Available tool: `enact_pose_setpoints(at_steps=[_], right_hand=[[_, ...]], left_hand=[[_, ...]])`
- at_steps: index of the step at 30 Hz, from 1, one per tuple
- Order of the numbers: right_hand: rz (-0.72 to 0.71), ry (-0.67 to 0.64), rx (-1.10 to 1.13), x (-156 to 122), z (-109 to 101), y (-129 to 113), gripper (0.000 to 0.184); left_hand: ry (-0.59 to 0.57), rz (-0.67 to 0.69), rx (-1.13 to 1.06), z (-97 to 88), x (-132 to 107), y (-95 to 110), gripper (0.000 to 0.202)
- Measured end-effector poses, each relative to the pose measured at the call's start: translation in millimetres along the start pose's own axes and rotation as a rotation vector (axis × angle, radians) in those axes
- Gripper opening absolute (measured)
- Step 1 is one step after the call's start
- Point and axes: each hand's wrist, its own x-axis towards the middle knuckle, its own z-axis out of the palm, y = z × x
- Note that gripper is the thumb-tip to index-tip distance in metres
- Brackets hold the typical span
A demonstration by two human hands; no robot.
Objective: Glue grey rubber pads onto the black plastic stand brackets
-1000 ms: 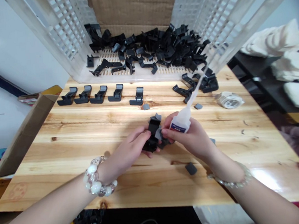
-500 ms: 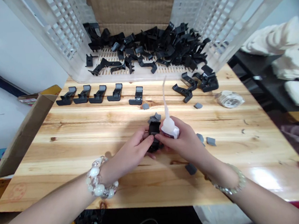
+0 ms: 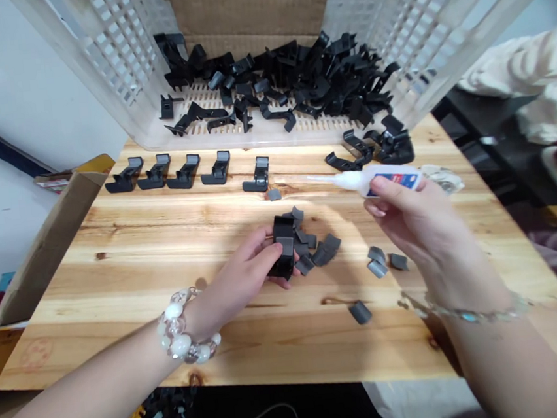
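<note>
My left hand (image 3: 251, 261) is closed around a black plastic bracket (image 3: 282, 245), thumb pressed on its face, just above the table. In my right hand (image 3: 415, 222) is a white glue bottle (image 3: 388, 177) with a blue and red label, tipped sideways so its long thin nozzle points left. Beside the held bracket lies a loose group of small curved grey pads (image 3: 306, 240). Two more pads (image 3: 377, 262) sit below the right hand, touching each other, with another pad (image 3: 398, 262) to their right. A single dark pad (image 3: 360, 312) rests nearer the table's front edge.
Along the back of the wooden table (image 3: 132, 282) stands a row of black brackets (image 3: 184, 172). Behind it, a white plastic crate (image 3: 232, 138) holds a heap of brackets (image 3: 305, 75). More brackets (image 3: 393, 142) and a roll in clear wrapping (image 3: 446, 178) lie at the back right.
My right hand has moved away to the right and turned the glue bottle from upright to sideways. The left hand keeps the bracket, now turned, and the grey pads beside it show.
</note>
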Motion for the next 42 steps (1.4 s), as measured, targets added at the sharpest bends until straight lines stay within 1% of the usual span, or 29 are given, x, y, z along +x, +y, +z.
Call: enact_pose_setpoints(at_steps=[4, 8, 12, 22, 26, 35, 42], right_hand=[[-0.063, 0.038, 0.062, -0.5, -0.8, -6.5, 0.020], [-0.129, 0.059, 0.058, -4.6, 0.6, -9.8, 0.024], [-0.122, 0.042, 0.060, -5.0, 1.1, -7.0, 0.015], [-0.153, 0.049, 0.061, -9.1, 5.8, -2.5, 0.019], [-0.159, 0.061, 0.056, -8.9, 6.5, -2.1, 0.018], [-0.167, 0.069, 0.020, -10.5, 8.5, -2.3, 0.018], [-0.184, 0.083, -0.008, -9.3, 7.5, -1.0, 0.017]], left_hand=[[-0.006, 0.005, 0.003, -1.6, 2.0, -2.4, 0.023], [0.002, 0.002, 0.019, -0.9, 2.3, -1.8, 0.022], [0.006, 0.001, 0.037, 0.1, 1.3, -0.6, 0.020], [-0.072, 0.003, 0.103, -4.7, 0.4, -10.0, 0.024], [-0.068, -0.019, 0.119, -4.0, -0.5, -9.7, 0.024], [-0.072, -0.018, 0.129, -3.3, -2.4, -8.5, 0.024], [-0.054, -0.022, 0.119, 1.9, -2.6, -3.3, 0.024]])
